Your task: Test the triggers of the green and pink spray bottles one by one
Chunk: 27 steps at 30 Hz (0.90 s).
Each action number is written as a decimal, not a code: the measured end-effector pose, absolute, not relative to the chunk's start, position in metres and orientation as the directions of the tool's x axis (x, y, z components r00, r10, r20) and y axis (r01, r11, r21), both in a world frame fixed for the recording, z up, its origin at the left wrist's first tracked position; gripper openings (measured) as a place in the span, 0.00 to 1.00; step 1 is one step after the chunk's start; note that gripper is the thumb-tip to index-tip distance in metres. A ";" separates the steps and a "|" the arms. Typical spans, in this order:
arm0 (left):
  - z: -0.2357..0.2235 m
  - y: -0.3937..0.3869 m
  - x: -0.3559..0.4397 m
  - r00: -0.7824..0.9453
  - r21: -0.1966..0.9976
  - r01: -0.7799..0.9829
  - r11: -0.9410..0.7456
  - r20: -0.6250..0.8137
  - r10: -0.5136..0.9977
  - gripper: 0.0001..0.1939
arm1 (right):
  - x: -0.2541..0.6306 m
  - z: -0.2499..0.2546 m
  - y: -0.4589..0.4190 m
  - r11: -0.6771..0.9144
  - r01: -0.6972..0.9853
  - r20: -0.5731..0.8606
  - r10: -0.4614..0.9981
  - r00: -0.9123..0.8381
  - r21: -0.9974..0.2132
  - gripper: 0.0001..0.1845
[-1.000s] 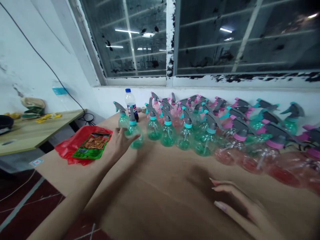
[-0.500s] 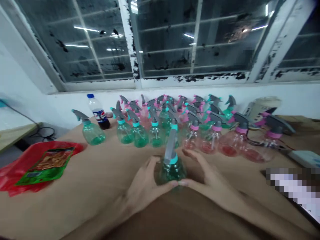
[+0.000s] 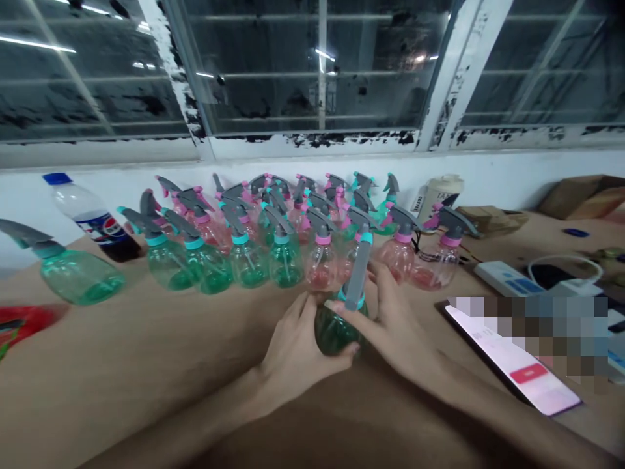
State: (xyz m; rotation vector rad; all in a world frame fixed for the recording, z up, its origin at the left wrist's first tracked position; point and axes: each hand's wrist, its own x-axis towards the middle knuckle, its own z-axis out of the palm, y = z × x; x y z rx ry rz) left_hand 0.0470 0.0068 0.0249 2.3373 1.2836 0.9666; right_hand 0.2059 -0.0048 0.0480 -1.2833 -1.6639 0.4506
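A green spray bottle (image 3: 333, 333) with a grey trigger head and turquoise collar is between my hands above the front of the table. My left hand (image 3: 291, 345) is closed round the bottle's body, its thumb across the near side. Higher up, my right hand (image 3: 398, 326) grips the bottle by the neck, with the thumb just under the collar; its other fingers are partly hidden behind the head. Beyond my hands stand rows of similar bottles, among them a green spray bottle (image 3: 286, 266) and a pink spray bottle (image 3: 321, 267), some with coloured liquid inside.
A cola bottle (image 3: 105, 225) and a lone green spray bottle (image 3: 81, 277) stand at the left, near a red plastic bag (image 3: 29, 322). At the right lie a lit phone (image 3: 517, 365) and a white power strip (image 3: 508, 279). A pale cup (image 3: 442, 192) stands by the wall.
My view has turned to the right. My right hand has moved up from the bottle's lower body to its neck, while my left hand keeps hold of the body.
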 end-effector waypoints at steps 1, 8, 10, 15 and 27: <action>0.024 0.008 0.048 0.374 0.551 0.623 -0.556 0.414 0.830 0.25 | 0.206 0.049 -0.003 0.395 0.537 0.473 0.881 0.007 -0.745 0.39; 0.013 0.022 0.049 0.379 0.456 0.688 -0.564 0.437 0.816 0.34 | 0.203 0.044 0.019 0.395 0.528 0.479 0.877 0.026 -0.752 0.33; 0.009 0.026 0.046 0.397 0.425 0.704 -0.570 0.430 0.811 0.33 | 0.205 0.043 0.025 0.379 0.559 0.469 0.883 0.020 -0.737 0.32; 0.007 0.029 0.040 0.432 0.388 0.713 -0.584 0.413 0.802 0.37 | 0.206 0.044 0.037 0.424 0.563 0.486 0.873 -0.045 -0.710 0.30; -0.007 0.021 0.047 0.405 0.587 0.643 -0.492 0.284 0.869 0.35 | 0.223 0.035 0.034 0.522 0.532 0.473 0.848 -0.240 -0.666 0.48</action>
